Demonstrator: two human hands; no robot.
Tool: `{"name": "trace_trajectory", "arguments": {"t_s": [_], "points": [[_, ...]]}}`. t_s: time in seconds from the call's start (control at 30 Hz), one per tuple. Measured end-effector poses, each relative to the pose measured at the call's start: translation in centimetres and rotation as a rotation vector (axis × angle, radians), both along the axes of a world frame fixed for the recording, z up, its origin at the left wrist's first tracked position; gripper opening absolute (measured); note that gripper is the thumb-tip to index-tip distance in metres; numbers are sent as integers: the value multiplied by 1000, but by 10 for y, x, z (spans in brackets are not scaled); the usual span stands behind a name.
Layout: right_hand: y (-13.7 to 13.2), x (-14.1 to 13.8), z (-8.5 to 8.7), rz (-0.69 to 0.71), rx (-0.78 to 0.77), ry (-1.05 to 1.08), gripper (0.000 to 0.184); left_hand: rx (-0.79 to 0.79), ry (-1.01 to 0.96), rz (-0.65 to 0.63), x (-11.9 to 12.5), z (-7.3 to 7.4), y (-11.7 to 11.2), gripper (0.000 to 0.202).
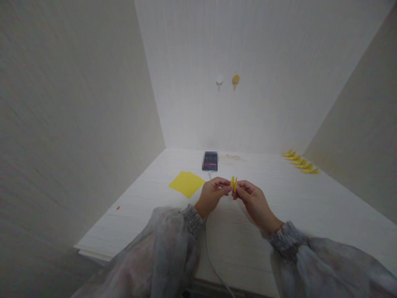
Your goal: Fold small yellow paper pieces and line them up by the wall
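Observation:
Over the middle of the white table, a small folded yellow paper piece [233,184] is pinched between my two hands. My left hand [215,192], with a ring on one finger, grips its left side between thumb and fingers. From the other side, my right hand [252,200] pinches the right part. Two narrow flaps of the piece stand up side by side between the fingertips; its lower part is covered by my fingers. Just left of my left hand lie yellow square paper sheets [187,183], flat on the table.
A phone [210,161] lies near the back wall, with a white cable [208,244] running towards me. Several folded yellow paper pieces [300,162] form a row at the back right. A small orange scrap [118,207] lies at left. Walls enclose the table; two hooks [235,80] hang behind.

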State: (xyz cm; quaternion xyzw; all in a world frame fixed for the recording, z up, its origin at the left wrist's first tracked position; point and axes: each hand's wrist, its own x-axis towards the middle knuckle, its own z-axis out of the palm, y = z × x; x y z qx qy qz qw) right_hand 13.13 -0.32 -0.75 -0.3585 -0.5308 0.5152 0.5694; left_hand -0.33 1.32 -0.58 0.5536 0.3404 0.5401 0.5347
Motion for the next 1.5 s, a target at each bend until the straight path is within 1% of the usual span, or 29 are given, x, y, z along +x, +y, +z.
{"name": "trace_trajectory", "arguments": {"t_s": [0.13, 0.3, 0.57, 0.73, 0.9, 1.03, 1.13, 1.23, 1.4, 1.5], "points": [[-1, 0, 0, 27, 20, -43, 14, -33, -7, -25, 0, 0, 0, 25], [-2, 0, 1, -8, 52, -116, 17, -80, -32, -38, -1, 0, 0, 27], [-4, -3, 0, 49, 38, -94, 21, -57, -67, -88, -1, 4, -4, 25], [-4, -2, 2, -20, 73, -112, 17, -6, -47, -79, -1, 6, -4, 28], [-4, -2, 4, -42, 92, -135, 14, 17, -3, -103, -2, 6, -4, 22], [-4, -2, 3, -38, 88, -125, 16, -4, -24, -120, -2, 5, -4, 21], [-3, -1, 3, -61, 96, -132, 17, -28, -40, -119, -1, 5, -4, 21], [-4, -1, 5, -106, 124, -166, 15, -41, -54, -134, -1, 5, -4, 20], [-9, -3, 8, -225, 171, -249, 15, -74, -57, -168, -1, 9, -5, 19], [-10, -3, 9, -232, 188, -235, 16, -80, -54, -176, -1, 11, -5, 19]]}}
